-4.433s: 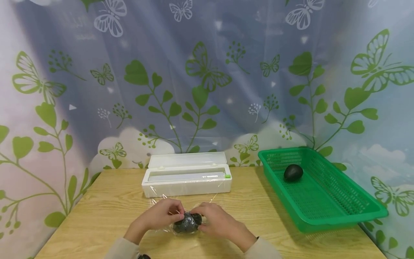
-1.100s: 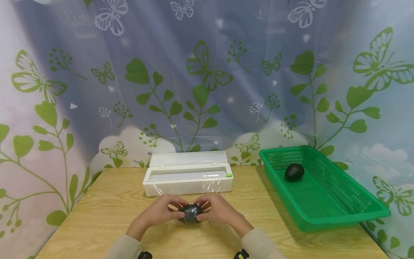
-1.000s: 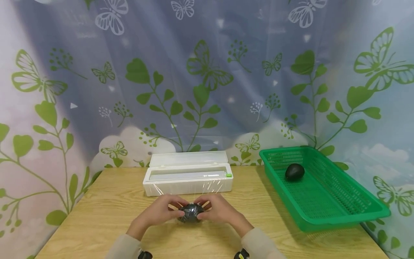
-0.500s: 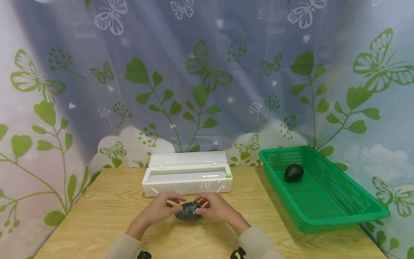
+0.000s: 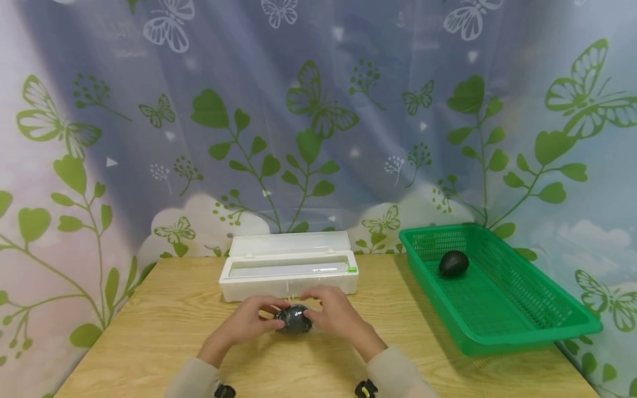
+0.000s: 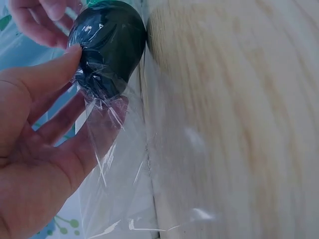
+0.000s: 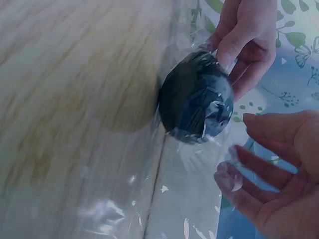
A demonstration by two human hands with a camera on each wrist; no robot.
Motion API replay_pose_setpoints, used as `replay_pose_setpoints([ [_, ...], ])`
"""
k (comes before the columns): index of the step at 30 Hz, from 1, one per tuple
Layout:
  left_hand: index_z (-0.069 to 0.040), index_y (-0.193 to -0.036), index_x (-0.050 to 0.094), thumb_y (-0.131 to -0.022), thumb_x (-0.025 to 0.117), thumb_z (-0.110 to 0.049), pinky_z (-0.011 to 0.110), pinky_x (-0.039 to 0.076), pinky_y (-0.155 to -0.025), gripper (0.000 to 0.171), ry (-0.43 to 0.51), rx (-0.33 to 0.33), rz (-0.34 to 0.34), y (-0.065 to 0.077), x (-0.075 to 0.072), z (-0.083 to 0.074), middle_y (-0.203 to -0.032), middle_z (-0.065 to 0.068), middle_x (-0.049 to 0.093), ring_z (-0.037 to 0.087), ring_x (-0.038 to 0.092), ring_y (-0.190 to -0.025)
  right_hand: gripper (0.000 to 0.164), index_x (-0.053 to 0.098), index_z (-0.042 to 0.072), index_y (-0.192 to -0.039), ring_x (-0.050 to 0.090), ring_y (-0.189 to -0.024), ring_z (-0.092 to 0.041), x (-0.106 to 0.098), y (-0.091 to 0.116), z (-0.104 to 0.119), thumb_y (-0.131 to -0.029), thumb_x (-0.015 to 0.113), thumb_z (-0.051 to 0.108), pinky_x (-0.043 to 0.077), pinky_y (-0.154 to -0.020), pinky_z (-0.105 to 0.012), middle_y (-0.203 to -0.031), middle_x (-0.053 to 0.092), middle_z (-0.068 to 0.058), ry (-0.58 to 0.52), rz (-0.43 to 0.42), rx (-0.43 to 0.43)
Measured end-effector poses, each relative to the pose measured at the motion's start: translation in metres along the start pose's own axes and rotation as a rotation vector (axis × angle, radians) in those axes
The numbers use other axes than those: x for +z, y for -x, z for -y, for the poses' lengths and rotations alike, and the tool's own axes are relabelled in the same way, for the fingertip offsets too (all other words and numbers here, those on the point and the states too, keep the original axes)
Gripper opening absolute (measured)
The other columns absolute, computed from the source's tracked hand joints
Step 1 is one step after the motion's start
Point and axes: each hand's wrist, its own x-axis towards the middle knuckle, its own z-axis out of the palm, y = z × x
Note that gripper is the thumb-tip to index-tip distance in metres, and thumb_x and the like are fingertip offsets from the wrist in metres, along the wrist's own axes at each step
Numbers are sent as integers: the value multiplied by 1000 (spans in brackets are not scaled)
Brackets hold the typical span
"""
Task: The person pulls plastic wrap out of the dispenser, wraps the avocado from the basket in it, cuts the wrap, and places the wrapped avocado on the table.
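Plainly, everything within easy reach

A leafy curtain (image 5: 378, 166) backs the wooden table (image 5: 164, 331), and the work sits front and centre. The green basket (image 5: 532, 336) stands off to the right — probably to leave elbow room. Towards the back is the white box (image 5: 249, 288), its lid (image 5: 291, 243) raised, presumably so the clear film (image 6: 119, 184) can come forward freely. The left hand (image 5: 251, 319) pinches one end of a wrapped avocado (image 5: 297, 321) just in front of the box, steadying it, I'd say; whether the table bears its weight, I can't tell. At the other end the right hand (image 5: 335, 314) has thumb and fingers apart, clamped on nothing — likely to keep from dragging the film. The second avocado (image 5: 454, 264) lies in the basket's far part, safely aside. Smallest is a green tab (image 5: 352, 270) at the box's right end, its purpose unclear from here.
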Motion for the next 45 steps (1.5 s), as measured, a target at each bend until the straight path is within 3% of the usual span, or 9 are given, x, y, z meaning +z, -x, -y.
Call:
replay_pose_setpoints([
  [5,-4,-127,71,-94,76,-15,31,63,-83,35,-33,18,-2,-2,-1,1,-127,20,70,35,72,-106,21,79,5,-110,76,-102,-24,3,-1,6,-89,80,9,62,-84,-30,-109,80,-8,48,41,-35],
  [12,-2,-130,69,-97,73,-16,38,63,-87,36,-35,5,9,-2,-2,3,-130,23,68,40,71,-108,50,71,3,-128,73,-109,-29,11,0,3,-82,88,14,62,-91,-35,-125,75,-14,5,124,62],
  [16,-1,-133,67,-98,71,-18,38,64,-87,39,-15,-11,25,-2,-2,4,-134,25,66,42,70,-111,57,69,5,-132,70,-114,-30,12,-2,2,-81,89,17,60,-95,-39,-130,72,-14,-3,136,116],
  [21,5,-134,64,-91,79,-12,34,64,-85,48,42,-1,51,-2,-2,4,-136,30,62,44,68,-111,49,72,6,-127,72,-106,-25,12,-6,-1,-82,88,14,61,-89,-35,-129,72,-13,-69,116,156],
  [30,5,-135,64,-96,70,-6,48,60,-95,41,-86,83,18,-3,-3,2,-134,24,67,41,68,-115,36,72,4,-124,71,-87,-15,10,-8,-4,-90,80,13,58,-73,-24,-118,74,-14,-145,117,129],
  [38,-1,-133,61,-99,66,-7,49,60,-93,35,-75,75,-6,-3,-1,3,-129,24,69,41,71,-112,33,70,8,-126,72,-105,-28,12,-9,-8,-94,76,13,61,-82,-32,-122,73,-18,-180,106,122],
  [45,4,-132,63,-99,66,-8,50,60,-94,35,-61,55,-14,-6,2,5,-131,25,67,43,68,-113,33,70,8,-125,70,-112,-32,16,-9,-14,-93,76,11,61,-85,-37,-124,72,-18,-213,101,133],
])
